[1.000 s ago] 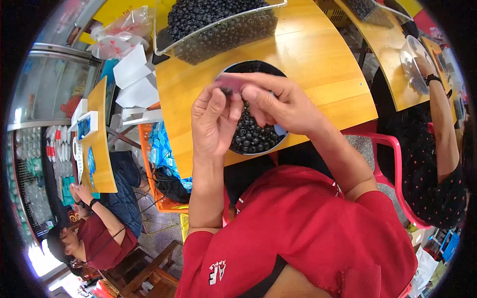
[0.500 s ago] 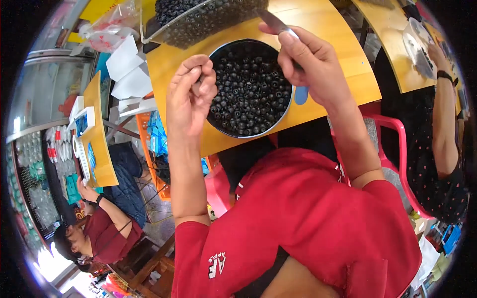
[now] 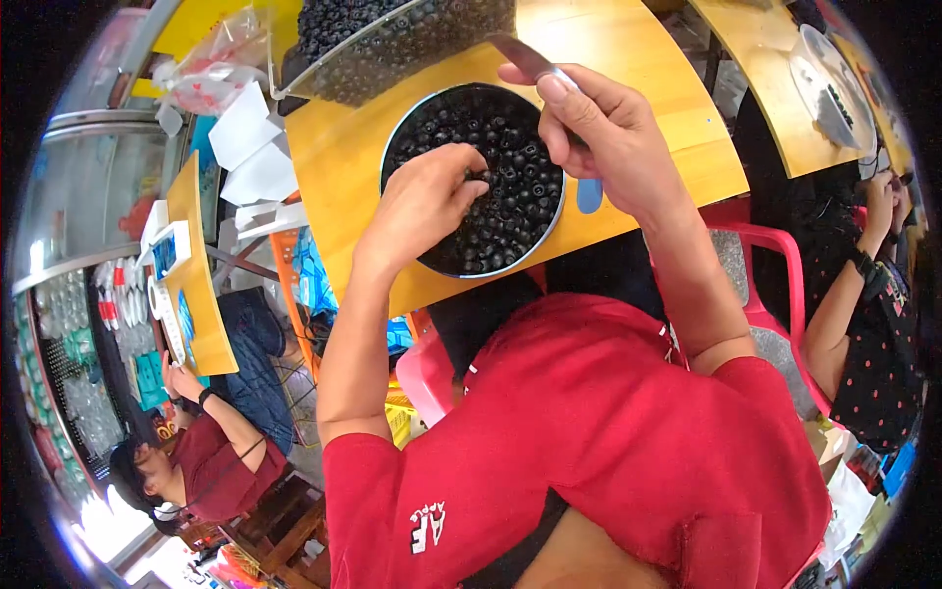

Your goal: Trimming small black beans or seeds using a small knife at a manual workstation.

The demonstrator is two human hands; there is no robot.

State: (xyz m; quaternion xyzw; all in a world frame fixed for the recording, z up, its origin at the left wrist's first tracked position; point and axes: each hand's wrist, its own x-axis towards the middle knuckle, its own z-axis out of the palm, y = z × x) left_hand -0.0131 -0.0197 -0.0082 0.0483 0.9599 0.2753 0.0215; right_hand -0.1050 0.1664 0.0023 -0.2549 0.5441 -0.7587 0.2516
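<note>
A round bowl with a pale rim (image 3: 386,147) stands on the yellow table, full of small black round pieces (image 3: 505,221), many with a ring-like opening. Over its left side, my left hand (image 3: 424,201) dips in with curled fingers. Thumb and forefinger close around one black piece, and the other fingertips are hidden. Above the bowl's right rim, my right hand (image 3: 613,137) is closed round a knife (image 3: 522,57). Its metal blade points to the upper left. A blue rounded end shows below that hand.
Beyond the bowl, a clear tub (image 3: 392,44) holds more black pieces. Plastic bags (image 3: 216,69) and white cartons (image 3: 245,137) lie to the left. A person sits at a yellow board (image 3: 206,285) at left; another, beside a pink chair (image 3: 785,260), is near a whitish basin (image 3: 829,88) at right.
My left hand has come down from beside the bowl into the black pieces. The right hand, still holding the knife, has shifted slightly left. At right, the other person's hand has left the basin.
</note>
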